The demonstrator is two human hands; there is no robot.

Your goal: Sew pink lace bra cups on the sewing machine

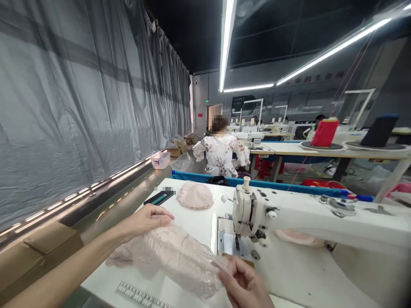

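A pale pink piece of lace fabric (183, 252) is stretched between my two hands above the white sewing table (105, 280). My left hand (154, 220) pinches its upper left end. Low on the right, my right hand (245, 282) grips the other end between thumb and fingers. Just beyond that hand stands the white sewing machine (248, 209), its needle area close to the fabric's right end. Farther back on the table lies a stack of pale pink fabric pieces (195, 195). More pink fabric rests under the left part of the lace.
Ruler markings (138, 295) line the table's front. A dark green flat case (159, 197) lies at the back left corner. Pink fabric (300, 237) sits behind the machine arm. Ahead, a person in a floral top (220, 156) sits facing away. Cardboard boxes (38, 261) stand left.
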